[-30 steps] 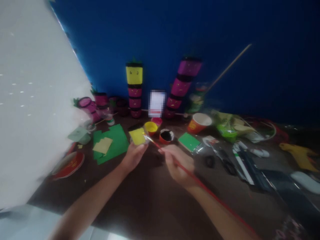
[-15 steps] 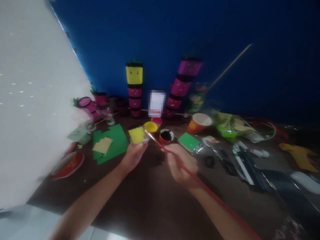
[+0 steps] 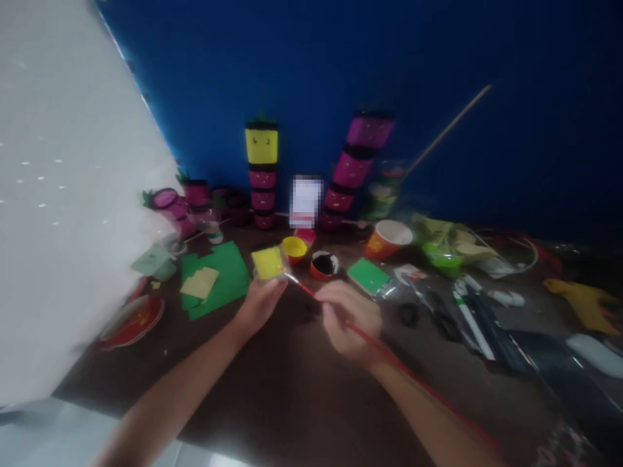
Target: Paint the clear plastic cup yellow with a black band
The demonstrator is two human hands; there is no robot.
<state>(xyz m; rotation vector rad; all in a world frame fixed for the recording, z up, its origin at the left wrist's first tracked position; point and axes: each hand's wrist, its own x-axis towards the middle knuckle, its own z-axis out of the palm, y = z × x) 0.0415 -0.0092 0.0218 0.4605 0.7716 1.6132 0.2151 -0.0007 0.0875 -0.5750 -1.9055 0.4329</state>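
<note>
My left hand (image 3: 263, 303) is closed on a small cup with a yellow painted side (image 3: 267, 262), held tilted above the table. In my right hand (image 3: 353, 319) is a long paintbrush (image 3: 302, 286) with a red handle, gripped near its metal end. The bristles meet the right edge of the yellow side. Just behind are a small pot of yellow paint (image 3: 294, 247) and, to its right, a pot of black paint (image 3: 324, 264). A pink pot (image 3: 305, 237) stands farther back, partly hidden.
Green sheets (image 3: 236, 279) lie left, a red-rimmed lid (image 3: 136, 320) beyond them. To the right are a green block (image 3: 368, 276), a red paper cup (image 3: 388, 239) and several pens (image 3: 473, 323). Against the blue wall stand purple cup stacks (image 3: 354, 168) and a blurred-out phone screen (image 3: 305, 201).
The brush tip has moved down and slightly left, from beside the yellow paint pot onto the yellow side of the cup. My left hand has barely moved.
</note>
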